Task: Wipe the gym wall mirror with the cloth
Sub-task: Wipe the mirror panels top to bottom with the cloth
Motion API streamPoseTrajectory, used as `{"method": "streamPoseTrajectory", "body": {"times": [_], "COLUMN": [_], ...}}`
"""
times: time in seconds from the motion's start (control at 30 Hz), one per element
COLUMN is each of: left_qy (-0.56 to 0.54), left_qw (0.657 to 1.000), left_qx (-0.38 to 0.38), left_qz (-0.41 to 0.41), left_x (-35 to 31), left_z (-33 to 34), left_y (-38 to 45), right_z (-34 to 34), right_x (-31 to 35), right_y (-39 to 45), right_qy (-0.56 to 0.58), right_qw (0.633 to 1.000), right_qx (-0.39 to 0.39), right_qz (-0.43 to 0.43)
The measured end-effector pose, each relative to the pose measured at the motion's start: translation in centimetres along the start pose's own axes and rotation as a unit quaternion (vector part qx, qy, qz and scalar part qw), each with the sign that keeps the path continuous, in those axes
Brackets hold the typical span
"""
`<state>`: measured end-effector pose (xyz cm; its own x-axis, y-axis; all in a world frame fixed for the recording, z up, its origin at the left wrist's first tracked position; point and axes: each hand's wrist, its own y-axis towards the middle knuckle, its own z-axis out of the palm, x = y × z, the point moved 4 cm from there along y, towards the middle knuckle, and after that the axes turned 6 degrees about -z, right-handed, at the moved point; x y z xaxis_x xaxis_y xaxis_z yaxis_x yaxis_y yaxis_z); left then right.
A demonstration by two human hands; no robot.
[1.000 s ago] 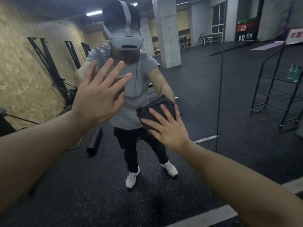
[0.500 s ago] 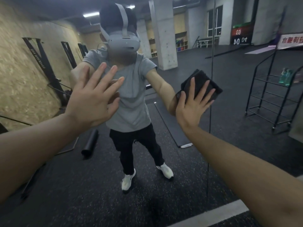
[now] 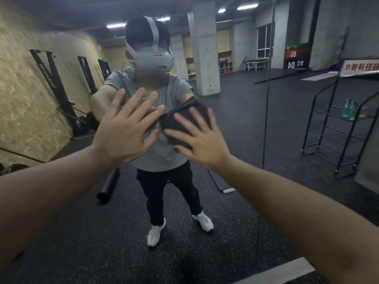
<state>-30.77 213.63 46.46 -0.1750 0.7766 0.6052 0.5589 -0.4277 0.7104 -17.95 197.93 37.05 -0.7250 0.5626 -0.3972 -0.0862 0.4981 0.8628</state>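
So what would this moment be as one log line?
step: wiping | right hand: presses cloth on mirror | left hand: flat on mirror

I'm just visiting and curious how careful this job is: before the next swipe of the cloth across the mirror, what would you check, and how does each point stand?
1. Cloth flat on the mirror under the right hand: ok, spread fingers press it.
2. Left hand steadying on the glass: ok, open, fingers straight.
3. Hands apart enough for a swipe: not ok to the left, the left fingertips nearly meet the cloth; free to the right.
4. Vertical seam in the glass to the right: ok, well apart from the cloth.
5. Cloth clean or damp enough: cannot tell.
6. Streaks left on the glass: cannot tell, the picture is blurred.
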Motion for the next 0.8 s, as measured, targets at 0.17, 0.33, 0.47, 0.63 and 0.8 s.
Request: {"method": "streamPoseTrajectory", "body": {"times": [0.17,0.33,0.47,0.63,0.8], "left_qy": [0.004,0.015,0.007,-0.017,-0.002], "left_qw": [1.0,1.0,0.999,0.999,0.999], "left_qx": [-0.002,0.01,0.033,0.028,0.038], "left_qz": [0.008,0.022,0.041,-0.011,-0.02], "left_x": [0.1,0.5,1.3,4.5,7.5], "left_z": [-0.1,-0.2,-0.7,-2.1,-3.0], "left_y": [0.1,0.3,0.3,-1.0,-3.1], "right_z": [-2.8,-4.0,-2.8,-0.7,0.4], "right_x": [-9.4,-11.4,-6.7,2.3,8.4], "right_y": [-2.7,0.6,3.3,7.4,10.9], "right_qy": [0.014,0.047,0.037,0.009,0.037], "right_qw": [0.963,0.891,0.905,0.982,0.999], "right_qx": [0.001,-0.035,-0.059,-0.048,-0.029], "right_qz": [0.27,0.451,0.421,0.181,0.022]}}
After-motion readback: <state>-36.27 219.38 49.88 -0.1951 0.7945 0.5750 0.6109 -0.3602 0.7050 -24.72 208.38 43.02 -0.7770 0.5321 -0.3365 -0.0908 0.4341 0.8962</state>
